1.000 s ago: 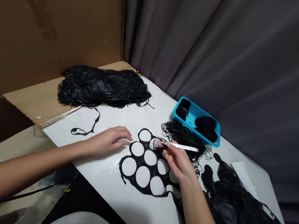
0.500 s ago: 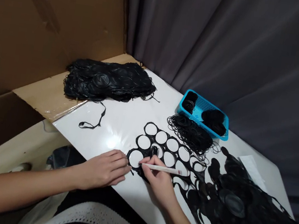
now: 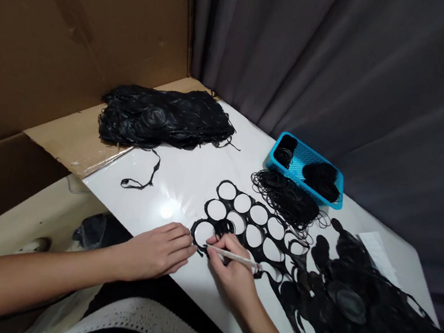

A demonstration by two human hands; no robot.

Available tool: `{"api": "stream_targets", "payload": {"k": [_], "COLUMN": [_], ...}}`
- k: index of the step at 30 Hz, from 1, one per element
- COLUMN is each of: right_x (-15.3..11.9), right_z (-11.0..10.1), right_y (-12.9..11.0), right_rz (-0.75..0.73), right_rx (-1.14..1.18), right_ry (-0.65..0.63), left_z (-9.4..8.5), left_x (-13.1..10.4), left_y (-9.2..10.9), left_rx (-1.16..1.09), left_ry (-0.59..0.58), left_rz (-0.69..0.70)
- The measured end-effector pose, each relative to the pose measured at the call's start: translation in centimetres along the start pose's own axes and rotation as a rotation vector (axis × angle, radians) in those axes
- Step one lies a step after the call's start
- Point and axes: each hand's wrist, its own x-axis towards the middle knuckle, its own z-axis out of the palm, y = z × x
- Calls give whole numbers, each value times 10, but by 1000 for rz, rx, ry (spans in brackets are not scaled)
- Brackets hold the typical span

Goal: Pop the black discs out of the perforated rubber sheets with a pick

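A black rubbery sheet with round holes (image 3: 208, 208) lies on the white tabletop. My left hand (image 3: 163, 249) rests palm down at the sheet's near-left end, fingers together and fingertips on its edge; the thumb is hidden. Between thumb and fingers, my right hand (image 3: 235, 265) grips a slim white pen-like stick (image 3: 240, 258). Its dark tip is at the rim of the end hole, beside the left fingertips. A small clump of thin black rings (image 3: 224, 227) shows just beyond the right fingers.
A heap of thin black rings (image 3: 287, 200) lies before a blue basket (image 3: 335, 199) holding more black rings. A stack of black sheets (image 3: 166, 119) sits at the back left, near a cardboard wall (image 3: 82, 9). Another black pile (image 3: 385, 327) covers the right, beside white paper (image 3: 377, 252).
The stick has swung in my right hand, its back end lower and its tip near the end hole's rim. The left hand stays at the sheet's edge. The whole view has shifted slightly.
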Motion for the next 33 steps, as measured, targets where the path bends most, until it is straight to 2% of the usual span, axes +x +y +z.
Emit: {"api": "stream_targets", "payload": {"k": [6, 10, 15, 17, 19, 22, 24, 26, 29, 33], "right_x": [1, -1, -6, 0, 11, 29, 34, 33, 24, 16], "right_z": [2, 5, 15, 10, -5, -40, -59, -70, -72, -68], "right_y": [0, 2, 1, -1, -4, -7, -7, -7, -9, -15], "right_rz": [-101, -180, -492, -541, -472, -199, 12, 159, 214, 196], "right_rx": [-111, -180, -530, -631, -612, -458, -253, 14, 309, 326], "right_ry": [-26, -7, -39, -39, 29, 225, 298, 300, 297, 380], "left_z": [0, 0, 0, 1, 1, -2, -9, -17, -27, -27], "left_x": [0, 0, 3, 3, 2, 2, 5, 15, 47, 105], "left_y": [-1, -1, -1, -1, -2, -4, -7, -10, -14, -16], "left_rx": [12, 0, -58, -60, -57, -104, -209, -368, -597, -756], "left_ry": [-63, -63, -33, -28, -37, -26, -4, 21, 41, -46], "left_rz": [-5, -5, -17, -14, -9, -13, -53, -153, -317, -401]}}
